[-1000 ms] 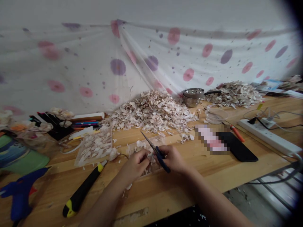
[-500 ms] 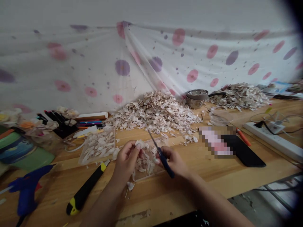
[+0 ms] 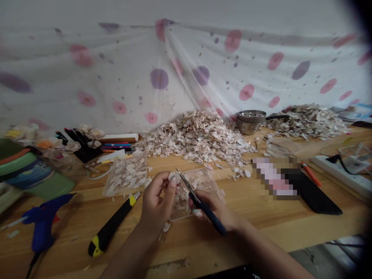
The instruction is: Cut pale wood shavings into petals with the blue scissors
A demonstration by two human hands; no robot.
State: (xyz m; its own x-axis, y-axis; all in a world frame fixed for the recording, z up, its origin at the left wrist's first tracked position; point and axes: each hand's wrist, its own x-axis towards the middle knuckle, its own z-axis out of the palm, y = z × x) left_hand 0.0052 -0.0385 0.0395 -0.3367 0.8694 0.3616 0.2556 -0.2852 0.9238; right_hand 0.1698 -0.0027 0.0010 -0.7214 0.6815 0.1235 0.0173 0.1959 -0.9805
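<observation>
Between the thumb and fingers of my left hand point(image 3: 158, 195) is pinched a pale, thin petal-like flake point(image 3: 166, 179). My right hand point(image 3: 213, 207) grips dark-handled scissors point(image 3: 200, 201), their slim metal blades pointing up and left, with the tips close to the flake. Whether the blades touch it I cannot tell. Below both hands lies a shallow clear plastic tray point(image 3: 213, 182) holding more pale flakes, partly hidden by my fingers. A second clear tray point(image 3: 124, 174) full of flakes stands to the left.
Behind the trays rises a large heap of flakes point(image 3: 197, 135), with a metal bowl point(image 3: 250, 123) beside it. On the left lie a black-and-yellow utility knife point(image 3: 113, 226) and a blue glue gun point(image 3: 45, 221). A dark phone point(image 3: 318, 193) and a white power strip point(image 3: 345, 170) are at right.
The scissors have come up to the flake in my left hand, blades now nearer it. The whole view has shifted slightly, moving the table things rightward.
</observation>
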